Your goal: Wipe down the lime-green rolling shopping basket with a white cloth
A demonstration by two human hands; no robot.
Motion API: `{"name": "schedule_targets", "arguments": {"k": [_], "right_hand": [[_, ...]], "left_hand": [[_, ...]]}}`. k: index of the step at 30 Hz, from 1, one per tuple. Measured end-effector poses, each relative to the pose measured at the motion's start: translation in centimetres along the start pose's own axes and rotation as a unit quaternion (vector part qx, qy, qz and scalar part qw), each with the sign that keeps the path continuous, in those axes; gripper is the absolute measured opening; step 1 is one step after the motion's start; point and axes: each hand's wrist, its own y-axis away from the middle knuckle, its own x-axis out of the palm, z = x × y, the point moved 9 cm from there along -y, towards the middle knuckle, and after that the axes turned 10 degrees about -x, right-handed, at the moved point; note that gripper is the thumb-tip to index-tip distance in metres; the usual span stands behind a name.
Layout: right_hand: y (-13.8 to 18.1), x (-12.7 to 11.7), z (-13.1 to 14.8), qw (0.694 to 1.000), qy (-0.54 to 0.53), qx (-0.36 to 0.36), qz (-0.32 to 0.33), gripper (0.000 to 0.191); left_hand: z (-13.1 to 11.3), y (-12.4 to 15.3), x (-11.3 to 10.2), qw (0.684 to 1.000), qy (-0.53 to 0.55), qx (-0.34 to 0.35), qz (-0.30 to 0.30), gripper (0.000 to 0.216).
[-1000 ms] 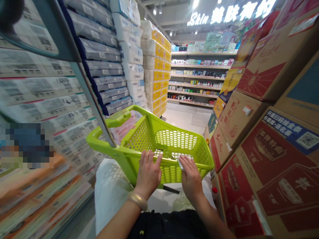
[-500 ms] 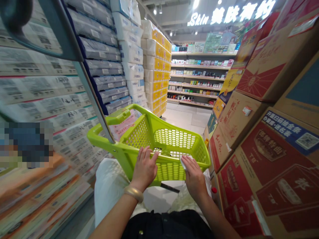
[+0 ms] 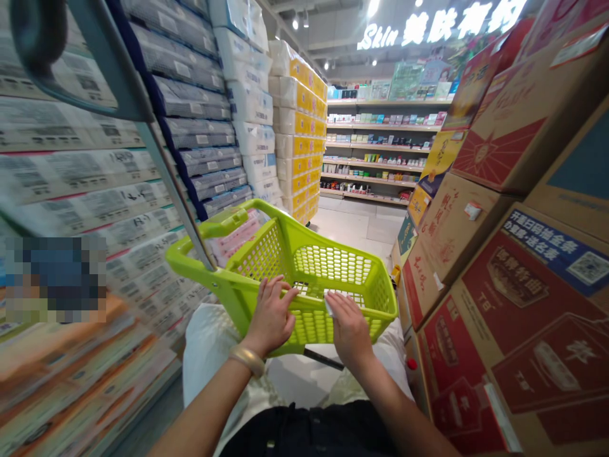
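A lime-green plastic shopping basket cart [image 3: 314,251] with perforated walls stands in front of my knees, with a long grey metal handle pole [image 3: 166,171] rising at its left. My left hand [image 3: 273,314], a gold bangle at its wrist, grips the near rim with its fingers over the edge. Farther right along this rim, my right hand [image 3: 349,324] presses a folded white wipe [image 3: 329,302] on the plastic, most of the wipe being hidden under the fingers. Pink packages [image 3: 238,236] sit behind the divider at the basket's left end.
Stacked cardboard cartons [image 3: 523,304] rise close on my right. White and yellow tissue packs [image 3: 295,146] and other packaged goods line the left. Shelves of cosmetics [image 3: 380,139] are at the far end. A dark pixelated patch [image 3: 57,279] covers something at left.
My right hand has slid left along the near rim with the wipe, closer to my left hand. My left hand and the basket have shifted slightly left.
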Motion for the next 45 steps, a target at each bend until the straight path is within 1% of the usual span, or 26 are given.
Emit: {"name": "schedule_targets", "arguments": {"k": [2, 5, 9, 13, 15, 18, 21, 22, 24, 27, 30, 33, 36, 38, 40, 42, 45], "right_hand": [[-1.0, 0.8, 1.0, 1.0, -0.009, -0.016, 0.015, 0.052], [-1.2, 0.8, 1.2, 0.999, -0.012, -0.029, 0.028, 0.05], [0.5, -0.8, 0.0, 0.999, -0.001, -0.036, 0.037, 0.052], [2.3, -2.8, -1.3, 1.0, 0.013, -0.011, 0.025, 0.052], [2.8, -3.4, -1.4, 1.0, 0.013, -0.008, 0.02, 0.051], [3.1, -3.4, -0.8, 1.0, 0.013, -0.013, 0.023, 0.05], [2.5, -2.6, 0.2, 0.999, 0.008, -0.02, 0.028, 0.05], [2.1, -2.3, 0.6, 0.999, 0.006, -0.024, 0.031, 0.05], [1.4, -1.6, 1.3, 0.999, 0.001, -0.035, 0.039, 0.051], [1.1, -1.3, 1.6, 0.998, -0.009, -0.045, 0.049, 0.053], [1.9, -1.8, 1.4, 0.998, -0.013, -0.051, 0.047, 0.057], [2.4, -2.1, 1.2, 0.998, -0.001, -0.046, 0.036, 0.058], [1.4, -0.9, 1.9, 0.998, 0.004, -0.046, 0.038, 0.056], [0.3, 0.2, 2.8, 0.997, -0.004, -0.057, 0.042, 0.055], [-0.3, 0.9, 3.4, 0.997, -0.012, -0.069, 0.039, 0.057], [-0.1, 0.6, 3.4, 0.997, -0.016, -0.074, 0.029, 0.058], [2.1, -1.5, 2.0, 0.998, -0.007, -0.058, 0.01, 0.059]], "left_hand": [[0.0, 0.0, 0.0, 1.0, 0.007, 0.002, 0.002, 0.047], [0.0, 0.0, -0.2, 1.0, 0.016, 0.007, 0.005, 0.047], [0.3, -0.1, -0.3, 1.0, 0.023, 0.016, 0.011, 0.048], [1.6, -0.9, -0.3, 0.999, 0.034, 0.016, 0.01, 0.043], [2.3, -1.3, -0.2, 0.999, 0.031, 0.017, 0.013, 0.039], [2.7, -1.4, -0.1, 1.0, 0.008, 0.019, 0.014, 0.038], [1.6, -0.3, 0.4, 1.0, -0.013, 0.026, 0.009, 0.053], [0.8, 0.2, 0.8, 0.999, -0.014, 0.038, 0.016, 0.059], [-0.4, 1.1, 1.7, 0.998, -0.009, 0.05, 0.031, 0.064], [-1.1, 1.7, 2.5, 0.999, 0.004, 0.039, 0.033, 0.059], [-1.5, 1.8, 2.5, 0.999, 0.015, 0.042, 0.026, 0.051], [-1.8, 1.9, 2.4, 0.999, 0.013, 0.039, 0.014, 0.049], [-2.1, 2.1, 2.5, 1.0, 0.001, 0.027, 0.005, 0.052], [-2.3, 2.2, 2.5, 1.0, -0.01, 0.022, 0.0, 0.052], [-2.4, 2.2, 2.4, 1.0, -0.022, 0.019, -0.006, 0.051], [-2.5, 2.1, 2.2, 0.999, -0.031, 0.018, -0.009, 0.048], [-2.7, 1.9, 1.9, 0.999, -0.036, 0.017, -0.007, 0.045]]}}
